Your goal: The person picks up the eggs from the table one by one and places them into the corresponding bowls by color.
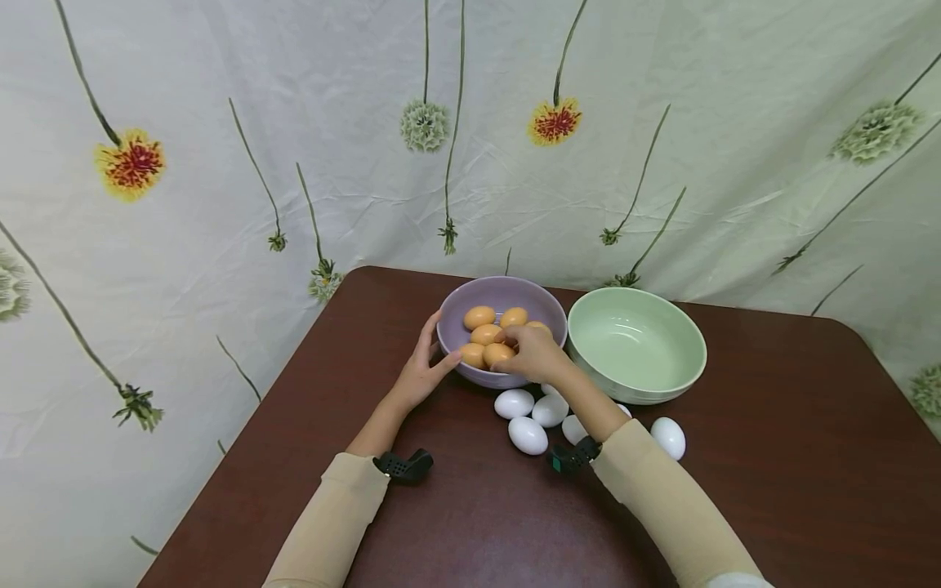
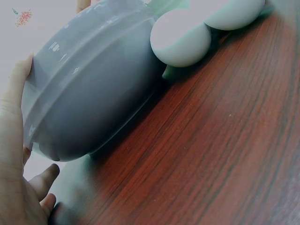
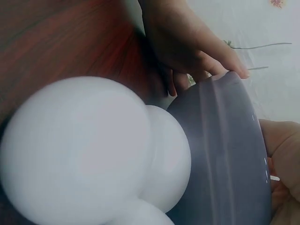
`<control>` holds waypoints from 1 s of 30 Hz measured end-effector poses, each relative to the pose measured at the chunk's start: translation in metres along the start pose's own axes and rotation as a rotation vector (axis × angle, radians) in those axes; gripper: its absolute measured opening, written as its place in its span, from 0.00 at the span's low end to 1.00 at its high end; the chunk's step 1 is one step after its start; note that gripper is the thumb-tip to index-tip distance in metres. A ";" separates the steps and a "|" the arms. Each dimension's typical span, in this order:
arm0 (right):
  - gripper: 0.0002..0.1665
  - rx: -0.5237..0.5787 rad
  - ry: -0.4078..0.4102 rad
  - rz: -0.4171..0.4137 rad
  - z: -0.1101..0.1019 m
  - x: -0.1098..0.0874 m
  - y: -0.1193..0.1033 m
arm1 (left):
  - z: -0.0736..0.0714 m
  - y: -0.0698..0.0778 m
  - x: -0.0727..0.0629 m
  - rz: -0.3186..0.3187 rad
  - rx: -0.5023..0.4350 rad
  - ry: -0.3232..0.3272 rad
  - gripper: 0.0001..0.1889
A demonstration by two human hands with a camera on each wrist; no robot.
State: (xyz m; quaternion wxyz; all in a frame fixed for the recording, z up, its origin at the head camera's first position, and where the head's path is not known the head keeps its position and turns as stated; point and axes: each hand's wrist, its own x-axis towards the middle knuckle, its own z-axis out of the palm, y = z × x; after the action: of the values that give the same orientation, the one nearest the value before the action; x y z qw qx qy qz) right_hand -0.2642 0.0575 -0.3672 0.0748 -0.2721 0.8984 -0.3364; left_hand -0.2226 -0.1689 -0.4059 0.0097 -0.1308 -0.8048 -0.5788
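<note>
In the head view, a purple bowl (image 1: 481, 378) near the table's back edge holds several brown eggs (image 1: 480, 318). My left hand (image 1: 419, 378) holds this bowl by its left side, thumb at the rim and fingers against the outer wall; the left wrist view shows the fingers (image 2: 43, 182) beside the bowl's wall (image 2: 98, 84). Over the bowl's front right part, my right hand (image 1: 542, 356) reaches inside, thumb and fingers around a brown egg (image 1: 494, 354) close to the near rim. The right wrist view has this hand (image 3: 285, 159) largely behind the bowl's rim.
A light green bowl (image 1: 625, 351) stands right beside the purple one. Several white eggs (image 1: 528, 435) lie in front of the bowls, some partly under my right forearm. Another white egg (image 1: 667, 438) rests farther right on the dark wooden table (image 1: 794, 457). A flowered cloth (image 1: 353, 122) hangs behind.
</note>
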 end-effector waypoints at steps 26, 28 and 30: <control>0.17 -0.094 -0.221 0.101 0.000 0.015 -0.003 | 0.000 0.000 -0.001 -0.015 -0.012 -0.015 0.41; 0.16 -0.096 -0.220 0.102 0.000 0.015 -0.003 | -0.001 0.001 -0.001 -0.016 -0.008 -0.018 0.41; 0.14 -0.102 -0.217 0.100 0.000 0.015 -0.004 | -0.001 0.001 -0.001 -0.019 -0.002 -0.019 0.41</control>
State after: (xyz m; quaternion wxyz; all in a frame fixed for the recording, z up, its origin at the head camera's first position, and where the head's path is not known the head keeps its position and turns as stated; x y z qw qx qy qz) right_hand -0.2754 0.0470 -0.3640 0.1746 -0.2653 0.9134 -0.2547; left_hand -0.2212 -0.1694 -0.4045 -0.0036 -0.1284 -0.8055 -0.5785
